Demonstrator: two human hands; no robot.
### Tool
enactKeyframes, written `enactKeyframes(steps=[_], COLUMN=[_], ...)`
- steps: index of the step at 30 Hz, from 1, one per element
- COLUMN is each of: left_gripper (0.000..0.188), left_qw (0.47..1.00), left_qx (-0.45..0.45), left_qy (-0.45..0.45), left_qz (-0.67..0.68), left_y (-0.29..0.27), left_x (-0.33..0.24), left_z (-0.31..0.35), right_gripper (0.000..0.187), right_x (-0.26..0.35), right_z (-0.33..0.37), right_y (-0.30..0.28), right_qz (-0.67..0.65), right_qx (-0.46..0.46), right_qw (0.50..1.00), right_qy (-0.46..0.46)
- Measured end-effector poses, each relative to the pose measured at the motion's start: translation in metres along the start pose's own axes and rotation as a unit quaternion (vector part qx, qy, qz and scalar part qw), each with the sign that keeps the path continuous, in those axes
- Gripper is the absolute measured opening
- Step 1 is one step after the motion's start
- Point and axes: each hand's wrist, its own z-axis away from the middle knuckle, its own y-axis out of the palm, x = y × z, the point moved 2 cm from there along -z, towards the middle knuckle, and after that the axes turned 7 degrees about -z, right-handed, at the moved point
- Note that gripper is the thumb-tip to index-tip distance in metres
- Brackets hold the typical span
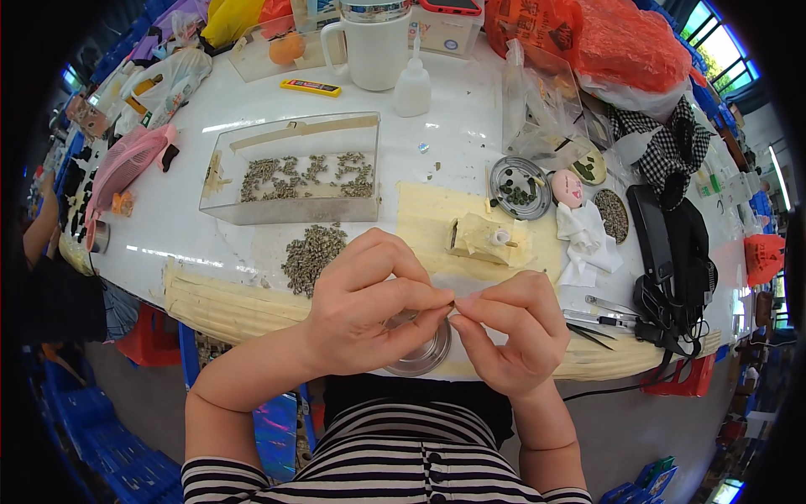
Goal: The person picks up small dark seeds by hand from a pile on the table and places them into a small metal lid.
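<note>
My left hand (369, 304) and my right hand (514, 332) meet fingertip to fingertip over the near edge of the white table. Thumbs and forefingers of both are closed in a pinch on a tiny dark piece (454, 304), too small to name. Below them sits a shallow round dish (428, 359), partly hidden by my left hand. Just beyond that hand lies a heap of small grey-green pieces (309, 259). More such pieces are inside a clear plastic box (294, 212). A small block wrapped in masking tape (478, 237) stands beyond my right hand.
A white mug (378, 55), a squeeze bottle (413, 91) and a yellow cutter (311, 87) stand or lie at the back. To the right are a round tin (541, 202) with dark green bits, tissue (583, 244), tweezers (592, 334) and a black strapped device (667, 252).
</note>
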Motion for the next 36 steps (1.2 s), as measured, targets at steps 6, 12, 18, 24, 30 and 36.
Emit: enactKeyframes(steps=[6,12,18,24,30,36], left_gripper=[0.029,0.030,0.029,0.030,0.031,0.033], left_qw=[1.000,0.999,1.000,1.000,0.999,0.999], left_qx=[-0.005,-0.002,0.002,0.001,0.001,-0.002], left_qy=[0.024,0.039,0.018,0.002,0.018,0.039], left_qz=[0.001,-0.002,-0.006,-0.010,-0.026,-0.022], left_y=[-0.0007,0.0005,0.0030,0.0012,0.0023,0.0015], left_x=[-0.0008,-0.0014,-0.0010,0.0000,-0.0008,-0.0015], left_z=[-0.0007,-0.0014,-0.0013,0.0000,0.0004,-0.0002], right_gripper=[0.020,0.017,0.022,0.027,0.022,0.007], right_x=[-0.0012,-0.0061,-0.0005,-0.0004,-0.0004,-0.0064], right_z=[-0.0008,0.0007,0.0014,0.0009,-0.0009,0.0016], right_y=[0.0014,0.0012,0.0015,0.0025,0.0037,0.0032], right_qz=[-0.037,-0.154,-0.033,0.008,-0.005,-0.096], right_qx=[0.016,0.059,-0.005,-0.002,-0.006,0.047], right_qw=[0.997,0.972,0.999,1.000,0.998,0.985], right_qy=[0.072,0.167,0.036,0.001,0.066,0.138])
